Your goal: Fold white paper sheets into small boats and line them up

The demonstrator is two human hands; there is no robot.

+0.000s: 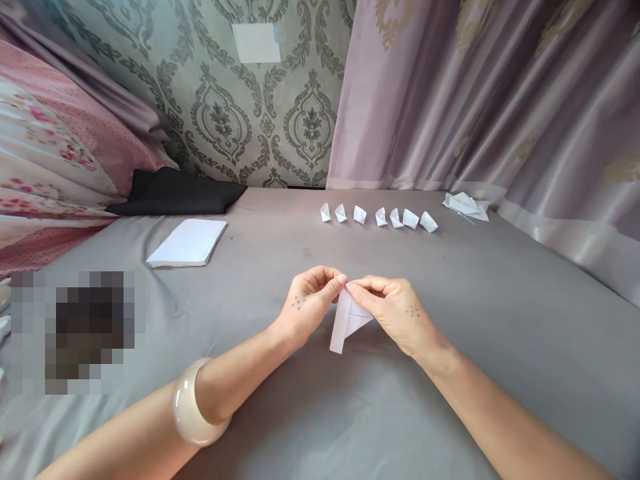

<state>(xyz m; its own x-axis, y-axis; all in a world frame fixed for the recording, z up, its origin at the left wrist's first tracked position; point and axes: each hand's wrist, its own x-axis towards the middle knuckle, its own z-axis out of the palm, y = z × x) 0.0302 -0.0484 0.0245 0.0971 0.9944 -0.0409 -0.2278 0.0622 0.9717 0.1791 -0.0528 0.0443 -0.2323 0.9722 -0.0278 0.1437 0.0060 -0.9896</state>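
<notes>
A partly folded sheet of white paper [341,323] hangs between my two hands, above the grey cloth. It has a long straight strip on its left side and a slanted flap with a dark crease or line on the right. My left hand [313,303] pinches its top corner between thumb and fingertips. Close beside it, my right hand [393,307] grips the upper right edge with thumb and forefinger. The fingertips of both hands nearly meet. Behind them stands a row of several small folded paper boats [359,214].
A stack of white paper [187,243] lies at the left, with a black cloth [183,192] behind it. Loose paper pieces [466,204] lie at the back right by the curtain [450,100]. A blurred-out patch [85,327] covers something at the left on the grey cloth [280,427].
</notes>
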